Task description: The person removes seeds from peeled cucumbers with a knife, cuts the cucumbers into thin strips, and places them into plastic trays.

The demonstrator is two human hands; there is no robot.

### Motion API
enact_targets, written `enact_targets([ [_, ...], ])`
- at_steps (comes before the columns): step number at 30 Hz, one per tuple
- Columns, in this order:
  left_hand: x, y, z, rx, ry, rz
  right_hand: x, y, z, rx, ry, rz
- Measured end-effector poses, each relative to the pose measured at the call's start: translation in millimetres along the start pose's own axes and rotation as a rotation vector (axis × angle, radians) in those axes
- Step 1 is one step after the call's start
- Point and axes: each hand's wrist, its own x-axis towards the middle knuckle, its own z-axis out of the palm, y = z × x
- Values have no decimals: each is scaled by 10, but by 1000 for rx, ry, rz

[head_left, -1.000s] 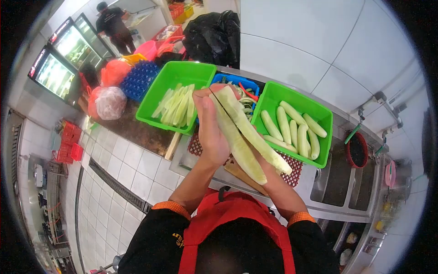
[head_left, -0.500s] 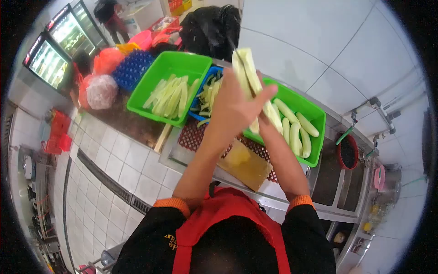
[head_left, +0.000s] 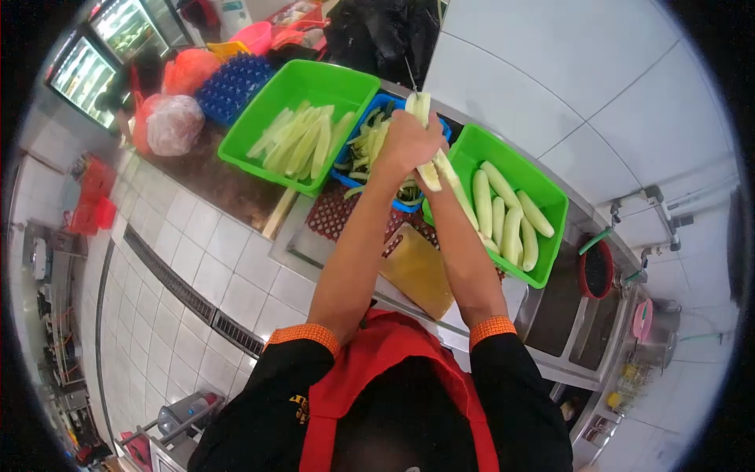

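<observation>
A red apron [head_left: 377, 354] fills the lower centre of the frame, flanked by black sleeves with orange cuffs [head_left: 303, 336]. The forearms reach up to the middle of the frame, where the hands are together. The left hand [head_left: 409, 145] is closed around a split cucumber [head_left: 429, 175], pale and peeled, its pieces jutting out above and below the grip. The right hand [head_left: 435, 135] is mostly hidden behind the left, so its grip cannot be told. A thin dark strip [head_left: 411, 75], perhaps a blade, sticks out past the upper end.

Below the hands, a yellowish cutting board [head_left: 417, 271] lies over a red-brown mesh mat [head_left: 338, 216] on the metal tabletop [head_left: 308, 256]. Beyond the mat, a blue tub [head_left: 407, 206] holds green peels and pale scraps. To its left in the frame, a green tub [head_left: 326, 81] holds long pale strips [head_left: 303, 145]; to its right, another green tub [head_left: 487, 141] holds whole peeled cucumbers [head_left: 511, 208].

Farther off, a blue bumpy tray [head_left: 234, 85] and a whitish bag [head_left: 174, 126] sit at upper left, a black plastic bag [head_left: 381, 43] at top centre, and lit glass-door coolers [head_left: 82, 69] at the far upper left.
</observation>
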Motion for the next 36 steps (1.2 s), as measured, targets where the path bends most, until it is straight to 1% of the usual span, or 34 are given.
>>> enact_targets([
  [1, 12, -28, -24, -4, -37, -58, 19, -17, 4, -96, -41, 29],
  [5, 55, -91, -101, 34, -16, -92, 176, -37, 71, -348, -173, 138],
  [6, 33, -84, -153, 22, -80, -115, 234, 13, 117, -348, -174, 136],
  [7, 15, -61, -205, 12, -145, -140, 303, 136, 190, -413, -117, 224],
  [8, 78, -238, -146, 15, -143, -142, 357, 221, 225, -474, -60, 311],
  [9, 178, -556, -29, 23, -143, -61, 334, 258, 153, -485, -33, 221],
  [10, 201, -614, -47, 30, -143, 20, 391, 290, 132, -480, -33, 221],
  [11, 234, -664, -44, 36, -129, -36, 452, 328, 112, -395, -44, 221],
  [12, 253, -718, -25, 33, -129, -42, 492, 370, 93, -314, -58, 223],
  [13, 253, -707, -45, 31, -92, -54, 516, 324, 92, -144, 33, 101],
  [14, 270, -706, -64, 32, -57, -64, 538, 280, 87, -144, 32, 106],
  [15, 297, -725, -72, 37, -64, -68, 555, 247, 60, 245, -142, 357],
  [16, 333, -757, -70, 36, -72, -7, 567, 85, -3, 640, -308, 604],
  [17, 369, -799, -52, 33, -83, 54, 552, -68, -12, 543, -286, 550],
  [18, 419, -869, -53, 34, -98, 57, 571, -36, -2, 542, -274, 559],
  [21, 487, -1054, -119, -403, -210, 60, 620, 91, 49, 610, -323, 567],
  [22, 504, -1127, -156, -403, -215, 52, 635, 151, 65, 686, -287, 626],
  [23, 520, -1220, -215, -648, -278, -116, 638, 208, 85, 761, -252, 688],
  [24, 537, -1318, -272, -889, -335, -288, 642, 278, 88, 762, -253, 701],
  [25, 535, -1379, -328, -1086, -400, -302, 645, 323, 71, 686, -314, 736],
  [26, 542, -1421, -346, -1085, -403, -316, 642, 355, 97, 608, -374, 768],
  [27, 558, -1455, -353, -1245, -395, -333, 612, 380, 124, 459, -362, 787],
  [28, 571, -1447, -376, -1407, -386, -348, 596, 395, 151, 455, -359, 800],
  [29, 566, -1452, -403, -1553, -455, -315, 586, 417, 164, 430, -221, 711],
  [30, 565, -1446, -426, -1556, -462, -332, 558, 431, 182, 401, -83, 624],
  [31, 579, -1426, -448, -1639, -543, -294, 612, 254, 159, 503, 79, 707],
  [32, 587, -1401, -475, -1720, -624, -255, 656, 272, 115, 494, 87, 720],
  [34, 585, -1322, -548, -1748, -676, -285, 697, 356, -38, 246, -2, 442],
  [35, 587, -1270, -579, -1767, -727, -281, 719, 235, -80, 236, 13, 456],
  [36, 576, -1206, -609, -1787, -779, -273, 719, 88, -164, 119, 25, 331],
])
